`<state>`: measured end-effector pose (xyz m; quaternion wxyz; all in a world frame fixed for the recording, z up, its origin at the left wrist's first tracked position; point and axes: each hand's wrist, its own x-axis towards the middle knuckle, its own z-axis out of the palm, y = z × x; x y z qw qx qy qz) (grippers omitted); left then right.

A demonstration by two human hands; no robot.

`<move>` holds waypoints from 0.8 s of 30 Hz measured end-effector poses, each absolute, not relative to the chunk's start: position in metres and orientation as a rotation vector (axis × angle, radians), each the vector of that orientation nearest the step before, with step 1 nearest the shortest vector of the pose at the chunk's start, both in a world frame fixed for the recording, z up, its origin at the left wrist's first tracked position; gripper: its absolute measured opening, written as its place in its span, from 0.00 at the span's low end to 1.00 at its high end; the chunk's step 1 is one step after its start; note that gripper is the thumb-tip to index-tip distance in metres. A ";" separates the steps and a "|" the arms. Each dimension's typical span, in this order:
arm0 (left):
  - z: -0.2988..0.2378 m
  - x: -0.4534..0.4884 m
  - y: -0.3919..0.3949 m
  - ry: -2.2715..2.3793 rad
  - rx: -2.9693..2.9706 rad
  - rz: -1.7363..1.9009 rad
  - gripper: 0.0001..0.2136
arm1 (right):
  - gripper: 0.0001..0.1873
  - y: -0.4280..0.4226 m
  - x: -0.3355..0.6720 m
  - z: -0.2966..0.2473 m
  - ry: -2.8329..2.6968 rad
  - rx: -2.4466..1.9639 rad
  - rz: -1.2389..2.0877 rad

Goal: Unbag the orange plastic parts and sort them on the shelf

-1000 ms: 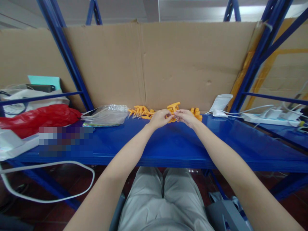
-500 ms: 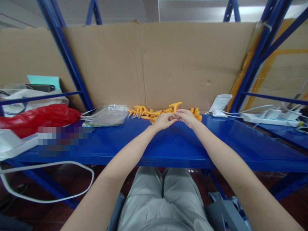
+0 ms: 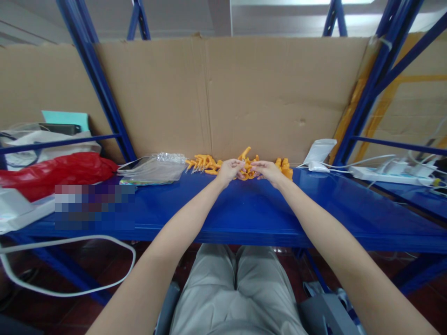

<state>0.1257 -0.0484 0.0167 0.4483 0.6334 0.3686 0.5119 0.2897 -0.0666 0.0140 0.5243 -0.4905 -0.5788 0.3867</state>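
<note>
My left hand (image 3: 229, 171) is closed with its fingertips at an orange T-shaped handle (image 3: 245, 152), which stands tilted above the fingers. Close by on the right, my right hand (image 3: 268, 171) is pinched, with orange plastic showing at its fingertips; what exactly it grips is partly hidden. Between and behind the hands lie several orange tubular pieces (image 3: 248, 175). To the left is a row of orange T-handles with metal spiral ends (image 3: 200, 163), like corkscrews. Several orange sleeves (image 3: 285, 168) stand beside my right hand.
A blue shelf table (image 3: 251, 209) runs across, backed by a cardboard sheet (image 3: 272, 93). Clear plastic bags (image 3: 153, 168) and a red bag (image 3: 63, 172) lie left. At right are a white pouch (image 3: 320, 151), cables and a power strip (image 3: 384, 174). Blue posts (image 3: 101, 83) rise at the sides.
The upright T-shaped handle has tilted and shifted left, towards my left hand. My hands, which were together, are now slightly apart, showing orange tubular pieces between them.
</note>
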 end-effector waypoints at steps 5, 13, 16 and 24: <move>0.024 0.109 -0.039 1.024 1.424 1.415 0.05 | 0.08 -0.065 0.288 0.010 -1.446 -1.260 0.857; 0.020 0.071 -0.016 1.372 1.333 1.440 0.04 | 0.08 -0.043 0.292 -0.015 -1.940 -1.318 0.307; 0.014 0.062 -0.011 1.429 1.308 1.420 0.05 | 0.14 -0.042 0.291 -0.018 -2.073 -1.328 0.141; 0.002 0.053 -0.001 1.544 1.280 1.273 0.03 | 0.23 -0.046 0.286 -0.019 -2.149 -1.393 0.150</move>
